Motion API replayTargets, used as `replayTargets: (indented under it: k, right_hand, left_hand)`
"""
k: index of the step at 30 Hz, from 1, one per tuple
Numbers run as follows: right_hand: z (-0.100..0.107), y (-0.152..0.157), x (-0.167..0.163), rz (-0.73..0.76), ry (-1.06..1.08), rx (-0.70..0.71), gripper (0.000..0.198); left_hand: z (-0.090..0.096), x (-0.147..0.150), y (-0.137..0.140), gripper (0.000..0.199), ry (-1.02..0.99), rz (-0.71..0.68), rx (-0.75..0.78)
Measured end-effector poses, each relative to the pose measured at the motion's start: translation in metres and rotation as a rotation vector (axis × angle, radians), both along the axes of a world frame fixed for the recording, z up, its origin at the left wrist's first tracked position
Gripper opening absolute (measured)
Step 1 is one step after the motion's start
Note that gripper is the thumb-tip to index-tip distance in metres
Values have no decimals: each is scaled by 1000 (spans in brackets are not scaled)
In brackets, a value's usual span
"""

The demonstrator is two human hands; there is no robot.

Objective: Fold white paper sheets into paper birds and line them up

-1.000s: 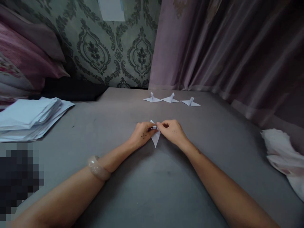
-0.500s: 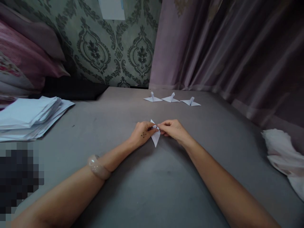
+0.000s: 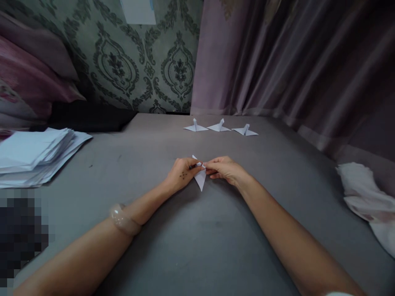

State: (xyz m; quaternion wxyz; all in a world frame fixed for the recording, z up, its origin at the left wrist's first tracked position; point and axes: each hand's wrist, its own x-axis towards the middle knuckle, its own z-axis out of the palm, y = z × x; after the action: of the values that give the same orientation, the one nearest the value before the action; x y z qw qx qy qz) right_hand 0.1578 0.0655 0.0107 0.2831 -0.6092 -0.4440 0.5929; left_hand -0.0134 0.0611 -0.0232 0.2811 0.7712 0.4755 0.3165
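Observation:
Between my two hands is a folded white paper crane [image 3: 200, 180], one pointed wing toward me and another tip sticking out beyond the fingers. My left hand [image 3: 182, 174] pinches its body from the left, thumb and fingers closed. From the right, my right hand [image 3: 224, 169] pinches a small part of the paper between thumb and forefinger. The fingers hide most of the crane's middle. Farther back, three finished-looking paper cranes stand in a row: a left one [image 3: 195, 126], a middle one [image 3: 219, 126] and a right one [image 3: 246, 130].
A stack of white paper [image 3: 37, 152] lies on the grey table [image 3: 197, 246] at the left. Black cloth [image 3: 89, 117] is behind it. Crumpled white cloth [image 3: 359, 189] lies at the right edge. Pink curtains [image 3: 216, 61] and patterned wallpaper [image 3: 123, 78] rise behind the table.
The whole view has shifted slightly, so things sit a little farther left. Both hands keep their pinch on the crane, with only small finger movement.

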Motion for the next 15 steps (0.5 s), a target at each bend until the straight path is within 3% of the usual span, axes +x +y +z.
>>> replayTargets:
  k: [4, 11, 15]
  right_hand:
    - [3, -1, 2, 32, -53, 23, 12]
    - [17, -5, 0, 153, -348, 118, 27]
    - [13, -2, 6, 219, -344, 170, 25]
  left_hand:
    - [0, 0, 0, 26, -16, 5, -36]
    - [2, 2, -1, 24, 6, -38, 11]
    - [1, 3, -1, 24, -2, -24, 13]
